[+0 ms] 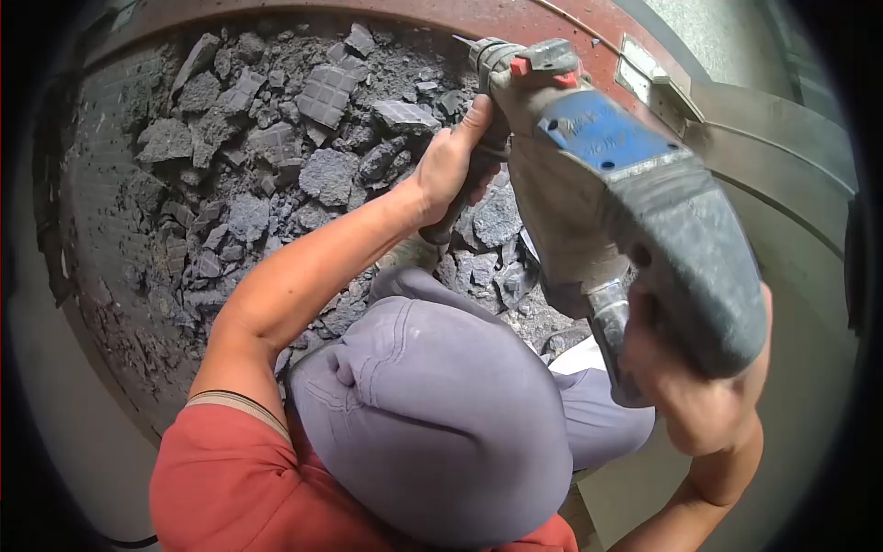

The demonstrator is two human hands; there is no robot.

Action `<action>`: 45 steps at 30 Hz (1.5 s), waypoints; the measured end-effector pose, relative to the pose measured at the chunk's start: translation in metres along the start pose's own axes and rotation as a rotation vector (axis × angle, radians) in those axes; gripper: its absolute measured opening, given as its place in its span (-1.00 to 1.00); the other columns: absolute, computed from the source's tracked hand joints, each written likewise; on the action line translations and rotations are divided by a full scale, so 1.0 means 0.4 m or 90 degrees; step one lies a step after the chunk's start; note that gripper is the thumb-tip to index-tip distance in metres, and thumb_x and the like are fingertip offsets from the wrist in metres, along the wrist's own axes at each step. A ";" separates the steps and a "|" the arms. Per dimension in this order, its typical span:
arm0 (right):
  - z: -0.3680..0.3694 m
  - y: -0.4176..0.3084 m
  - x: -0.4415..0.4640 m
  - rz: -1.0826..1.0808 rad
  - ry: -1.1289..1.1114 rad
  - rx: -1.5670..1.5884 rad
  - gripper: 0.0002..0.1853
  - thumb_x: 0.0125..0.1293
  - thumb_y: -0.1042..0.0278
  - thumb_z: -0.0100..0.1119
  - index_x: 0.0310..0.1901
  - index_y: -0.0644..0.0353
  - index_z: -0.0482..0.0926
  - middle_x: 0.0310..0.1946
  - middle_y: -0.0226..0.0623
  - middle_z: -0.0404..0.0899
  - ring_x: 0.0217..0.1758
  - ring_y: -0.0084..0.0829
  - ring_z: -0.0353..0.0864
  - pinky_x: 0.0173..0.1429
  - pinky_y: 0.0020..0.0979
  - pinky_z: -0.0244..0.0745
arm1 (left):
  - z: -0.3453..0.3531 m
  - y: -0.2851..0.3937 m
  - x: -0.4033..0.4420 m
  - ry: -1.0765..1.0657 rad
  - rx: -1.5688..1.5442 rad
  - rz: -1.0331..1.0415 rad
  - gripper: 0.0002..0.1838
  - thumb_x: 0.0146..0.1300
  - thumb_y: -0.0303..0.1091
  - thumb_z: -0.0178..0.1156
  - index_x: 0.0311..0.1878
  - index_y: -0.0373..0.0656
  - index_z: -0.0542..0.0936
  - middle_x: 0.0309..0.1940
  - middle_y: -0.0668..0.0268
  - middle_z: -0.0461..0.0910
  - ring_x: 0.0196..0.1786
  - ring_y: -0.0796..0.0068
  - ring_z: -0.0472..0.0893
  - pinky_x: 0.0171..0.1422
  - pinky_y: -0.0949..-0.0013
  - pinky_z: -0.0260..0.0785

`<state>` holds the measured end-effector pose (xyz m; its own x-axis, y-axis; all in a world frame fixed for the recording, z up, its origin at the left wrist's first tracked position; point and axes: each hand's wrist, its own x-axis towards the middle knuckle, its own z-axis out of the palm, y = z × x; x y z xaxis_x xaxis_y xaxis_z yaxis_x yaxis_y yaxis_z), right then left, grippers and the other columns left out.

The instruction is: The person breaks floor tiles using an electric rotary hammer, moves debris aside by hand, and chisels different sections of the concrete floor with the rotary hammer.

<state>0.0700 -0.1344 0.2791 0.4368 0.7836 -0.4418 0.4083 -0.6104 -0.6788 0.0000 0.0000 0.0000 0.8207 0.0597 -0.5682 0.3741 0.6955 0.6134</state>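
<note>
A large demolition hammer (616, 138), with a blue panel and a dark, dusty body, lies slantwise across the right half of the view. Its thin metal bit points to the upper left, above broken grey rubble (328, 178). My left hand (452, 166) is wrapped round the dark side handle close to the tool's front. At the rear grip my right hand (694, 396) is closed, slightly blurred and partly hidden by the tool body.
Chunks of broken tile and concrete cover the floor at left and centre, inside a curved red-brown border (414, 14). A grey cap (441, 414) fills the lower middle. Pale panels (782, 138) stand at the right.
</note>
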 end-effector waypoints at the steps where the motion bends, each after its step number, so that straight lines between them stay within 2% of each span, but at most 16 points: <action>1: 0.005 -0.031 0.007 0.084 0.094 0.113 -0.42 0.12 0.31 0.31 0.20 0.36 0.55 -0.14 -0.14 0.69 -0.09 -0.34 0.67 0.04 -0.37 0.51 | 0.009 0.010 0.000 -0.004 -0.017 0.003 -0.12 0.28 0.64 -0.13 -0.40 -0.14 0.58 -0.67 0.36 0.45 -0.69 0.54 0.42 -0.63 0.43 0.22; 3: -0.008 -0.033 0.035 0.195 0.242 0.221 -0.28 -0.15 0.29 0.47 0.14 0.43 0.56 -0.32 -0.25 0.66 -0.29 -0.47 0.64 -0.20 -0.52 0.47 | -0.017 0.041 -0.005 0.022 0.000 0.000 -0.13 0.28 0.64 -0.12 -0.44 -0.13 0.56 -0.66 0.36 0.45 -0.68 0.55 0.43 -0.63 0.43 0.21; 10: -0.062 -0.023 0.022 0.180 0.261 0.194 -0.52 -0.06 0.45 0.39 -0.01 0.34 0.64 -0.30 -0.19 0.70 -0.28 -0.28 0.70 -0.15 -0.41 0.55 | 0.074 0.058 -0.004 0.047 -0.138 -0.032 -0.20 0.35 0.57 -0.13 -0.49 -0.08 0.49 -0.68 0.38 0.41 -0.68 0.54 0.39 -0.59 0.42 0.21; 11: -0.055 -0.027 0.006 0.178 0.255 0.165 -0.56 -0.04 0.47 0.38 -0.03 0.33 0.65 -0.29 -0.18 0.70 -0.28 -0.25 0.70 -0.15 -0.39 0.56 | 0.056 0.023 -0.013 0.045 -0.086 -0.007 -0.19 0.38 0.54 -0.16 -0.53 -0.08 0.50 -0.70 0.39 0.40 -0.68 0.56 0.37 -0.58 0.42 0.19; 13: -0.023 -0.032 -0.042 0.149 0.206 0.018 -0.62 -0.02 0.51 0.36 -0.07 0.30 0.68 -0.29 -0.16 0.71 -0.28 -0.20 0.72 -0.13 -0.36 0.59 | 0.032 0.009 -0.054 0.021 -0.046 -0.022 -0.28 0.42 0.51 -0.19 -0.26 -0.02 0.55 -0.63 0.44 0.45 -0.68 0.60 0.41 -0.60 0.48 0.23; 14: 0.002 -0.039 -0.063 0.131 0.166 -0.178 -0.65 0.00 0.53 0.35 -0.09 0.29 0.69 -0.29 -0.15 0.72 -0.28 -0.17 0.73 -0.13 -0.34 0.60 | 0.029 -0.007 -0.076 0.022 -0.020 0.005 -0.15 0.43 0.52 -0.22 -0.48 -0.12 0.59 -0.70 0.41 0.42 -0.67 0.61 0.35 -0.57 0.43 0.15; 16: 0.037 -0.048 -0.071 0.108 0.139 -0.324 -0.70 0.02 0.58 0.32 -0.13 0.26 0.71 -0.28 -0.13 0.73 -0.28 -0.12 0.74 -0.11 -0.31 0.62 | 0.023 0.001 -0.087 0.035 0.002 0.029 -0.15 0.43 0.51 -0.22 -0.46 -0.14 0.61 -0.70 0.41 0.42 -0.67 0.62 0.35 -0.58 0.43 0.15; 18: 0.056 -0.044 -0.059 0.092 0.159 -0.138 -0.74 0.02 0.60 0.32 -0.19 0.24 0.72 -0.32 -0.13 0.72 -0.31 -0.08 0.73 -0.15 -0.30 0.62 | 0.022 0.023 -0.088 0.060 0.022 0.040 -0.14 0.44 0.50 -0.20 -0.41 -0.18 0.66 -0.70 0.41 0.43 -0.67 0.64 0.35 -0.60 0.44 0.13; 21: 0.014 0.005 -0.008 -0.033 0.056 0.029 -0.47 -0.19 0.50 0.45 -0.06 0.41 0.62 -0.36 -0.17 0.67 -0.36 -0.36 0.67 -0.19 -0.39 0.55 | -0.032 -0.007 -0.030 0.056 0.013 0.043 -0.14 0.42 0.51 -0.16 -0.49 -0.18 0.60 -0.71 0.40 0.42 -0.69 0.62 0.37 -0.63 0.44 0.12; 24: 0.011 -0.001 0.036 0.062 0.067 0.185 -0.67 -0.06 0.49 0.29 -0.19 0.41 0.62 -0.50 -0.23 0.60 -0.52 -0.43 0.61 -0.38 -0.37 0.52 | -0.042 0.008 -0.007 0.056 0.013 0.036 -0.16 0.41 0.51 -0.14 -0.51 -0.16 0.56 -0.70 0.40 0.42 -0.70 0.59 0.37 -0.63 0.44 0.13; 28: -0.035 -0.038 0.073 0.234 0.158 0.238 -0.47 -0.05 0.28 0.33 -0.03 0.42 0.54 -0.43 -0.23 0.57 -0.56 -0.49 0.53 -0.45 -0.48 0.43 | -0.012 0.057 -0.002 0.050 -0.028 -0.029 -0.22 0.40 0.52 -0.14 -0.40 -0.10 0.55 -0.66 0.40 0.43 -0.70 0.56 0.39 -0.61 0.44 0.20; 29: -0.048 -0.029 0.074 0.212 0.180 0.239 -0.45 -0.04 0.24 0.33 -0.02 0.43 0.55 -0.43 -0.22 0.57 -0.58 -0.50 0.51 -0.47 -0.49 0.40 | -0.007 0.049 0.008 0.017 -0.052 -0.043 -0.25 0.43 0.51 -0.19 -0.31 -0.06 0.54 -0.64 0.41 0.44 -0.70 0.57 0.40 -0.62 0.47 0.23; 34: -0.055 -0.002 0.013 0.181 0.204 0.227 -0.32 -0.07 0.20 0.40 0.10 0.47 0.56 -0.41 -0.16 0.63 -0.57 -0.51 0.53 -0.51 -0.53 0.38 | 0.023 0.038 -0.061 0.054 -0.031 -0.001 -0.23 0.42 0.51 -0.18 -0.35 -0.07 0.56 -0.66 0.40 0.43 -0.69 0.57 0.42 -0.63 0.46 0.22; 36: -0.042 -0.007 -0.029 0.157 0.099 0.179 -0.40 -0.11 0.34 0.40 0.03 0.46 0.61 -0.38 -0.17 0.66 -0.52 -0.47 0.60 -0.44 -0.48 0.46 | 0.011 0.039 -0.111 0.086 0.002 -0.001 -0.15 0.42 0.50 -0.17 -0.52 -0.16 0.58 -0.70 0.39 0.43 -0.67 0.57 0.39 -0.56 0.42 0.20; 39: 0.029 -0.016 -0.020 0.072 0.100 0.129 -0.55 -0.12 0.56 0.15 -0.08 0.44 0.64 -0.44 -0.28 0.63 -0.44 -0.47 0.58 -0.25 -0.47 0.51 | -0.055 0.033 -0.076 0.085 0.091 0.059 -0.14 0.43 0.51 -0.17 -0.48 -0.18 0.62 -0.67 0.39 0.46 -0.64 0.60 0.40 -0.56 0.44 0.19; 45: 0.044 0.028 0.056 -0.157 -0.010 0.063 -0.57 -0.06 0.50 0.45 -0.07 0.35 0.64 -0.34 -0.22 0.63 -0.44 -0.34 0.60 -0.26 -0.39 0.53 | -0.115 0.019 -0.034 0.064 0.099 0.074 -0.17 0.47 0.46 -0.20 -0.47 -0.15 0.60 -0.65 0.38 0.48 -0.67 0.60 0.38 -0.59 0.42 0.13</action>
<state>0.0703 -0.1216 0.2515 0.3203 0.9098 -0.2641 0.4206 -0.3864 -0.8209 -0.0282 0.0375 -0.0130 0.8183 0.2096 -0.5353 0.3474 0.5615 0.7510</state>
